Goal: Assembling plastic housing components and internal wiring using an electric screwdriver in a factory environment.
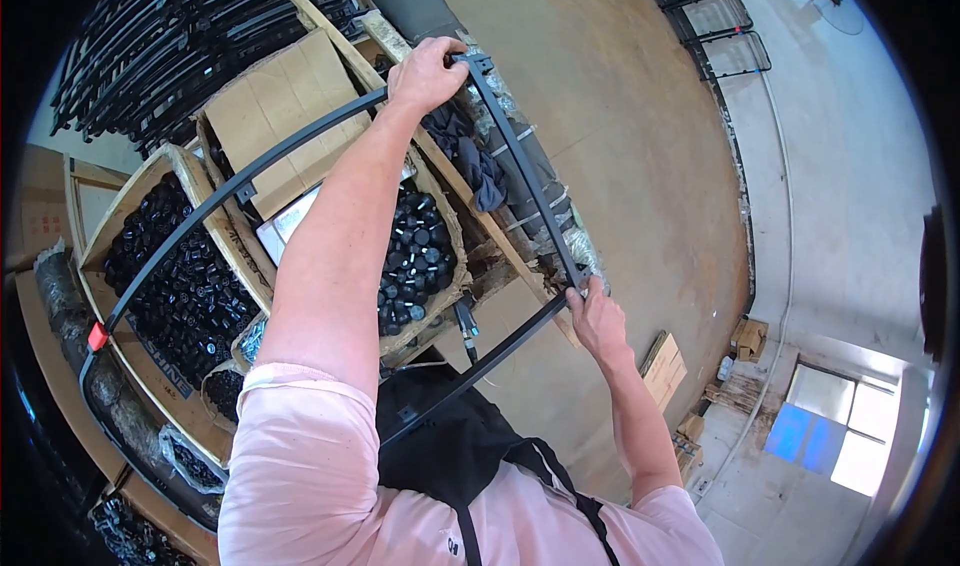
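Observation:
A black metal tube frame (523, 171) with long side bars and a short end bar is held up in front of me. My left hand (430, 74) is closed around its far corner, where a small bracket sits. My right hand (598, 318) grips the near corner, thumb and fingers on the bar. A red piece (97, 337) shows on the frame's long bar at the far left. Part of the near long bar passes in front of my black apron (440, 426), and its lower end is hidden by my left arm.
Open boxes of black plastic caps (415, 256) and small black parts (180, 266) stand below the frame. A cardboard sheet (280, 116), a wooden strip (490, 226) and a wrapped roll (520, 156) lie nearby. Stacked black frames (200, 46) fill the upper left; more frames (715, 21) lean on the wall.

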